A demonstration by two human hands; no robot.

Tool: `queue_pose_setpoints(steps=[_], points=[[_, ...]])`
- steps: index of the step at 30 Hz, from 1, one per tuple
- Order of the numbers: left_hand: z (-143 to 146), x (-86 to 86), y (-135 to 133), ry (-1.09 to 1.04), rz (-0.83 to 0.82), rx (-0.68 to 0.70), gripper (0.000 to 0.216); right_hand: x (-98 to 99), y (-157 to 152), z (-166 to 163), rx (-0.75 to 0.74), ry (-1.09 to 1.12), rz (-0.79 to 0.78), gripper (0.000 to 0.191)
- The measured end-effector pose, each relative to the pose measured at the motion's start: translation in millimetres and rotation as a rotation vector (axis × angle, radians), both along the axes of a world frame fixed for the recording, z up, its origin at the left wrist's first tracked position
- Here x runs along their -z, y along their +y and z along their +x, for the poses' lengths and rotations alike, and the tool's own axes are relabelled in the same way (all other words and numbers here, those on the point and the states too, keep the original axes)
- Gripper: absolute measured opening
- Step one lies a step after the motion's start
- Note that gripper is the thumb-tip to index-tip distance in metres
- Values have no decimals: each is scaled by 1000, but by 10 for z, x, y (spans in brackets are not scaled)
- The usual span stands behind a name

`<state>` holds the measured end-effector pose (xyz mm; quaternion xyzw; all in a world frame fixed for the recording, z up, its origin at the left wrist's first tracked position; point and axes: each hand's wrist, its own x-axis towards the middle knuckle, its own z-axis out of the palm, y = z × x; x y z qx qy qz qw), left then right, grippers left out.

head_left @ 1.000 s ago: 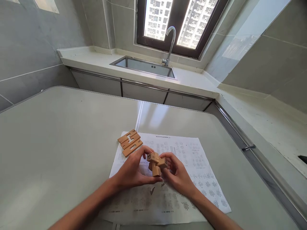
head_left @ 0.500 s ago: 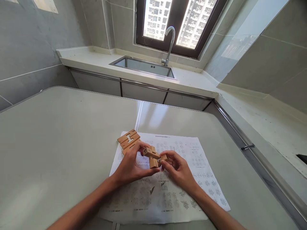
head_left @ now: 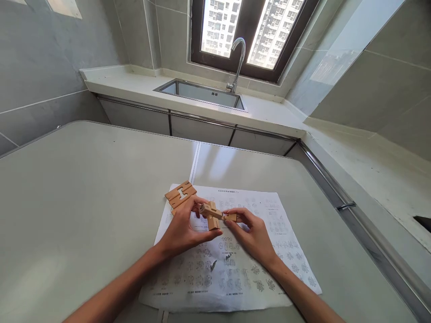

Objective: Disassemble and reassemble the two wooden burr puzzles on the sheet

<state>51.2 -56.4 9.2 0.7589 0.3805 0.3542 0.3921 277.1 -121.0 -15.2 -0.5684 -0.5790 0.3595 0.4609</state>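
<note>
My left hand is closed round a small cluster of crossed wooden puzzle pieces, held just above a printed instruction sheet. My right hand pinches a single wooden bar that sticks out of the cluster's right side. A few more flat notched wooden pieces lie side by side on the sheet's far left corner, just beyond my left fingers.
The sheet lies on a pale grey table with a seam down its middle. Beyond the table runs a white counter with a steel sink and a curved tap under a window. A counter also runs along the right.
Both hands have moved away from me, toward the loose pieces. The cluster has turned, and the bar in my right hand now sticks out sideways, further from the cluster.
</note>
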Motion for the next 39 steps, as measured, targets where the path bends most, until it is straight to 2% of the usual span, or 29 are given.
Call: queue_pose_setpoints(steps=[7, 18, 26, 29, 39], points=[[7, 40, -15, 50, 16, 50, 64, 58, 17, 26, 25, -146, 79, 18], [8, 57, -22, 46, 38, 83, 63, 84, 13, 20, -68, -281, 158, 15], [4, 60, -28, 45, 26, 113, 63, 10, -13, 9, -159, -285, 241, 32], [9, 56, -33, 43, 33, 127, 62, 3, -25, 8, -210, -276, 246, 29], [19, 78, -40, 25, 38, 192, 62, -19, -24, 11, -228, -216, 249, 18]])
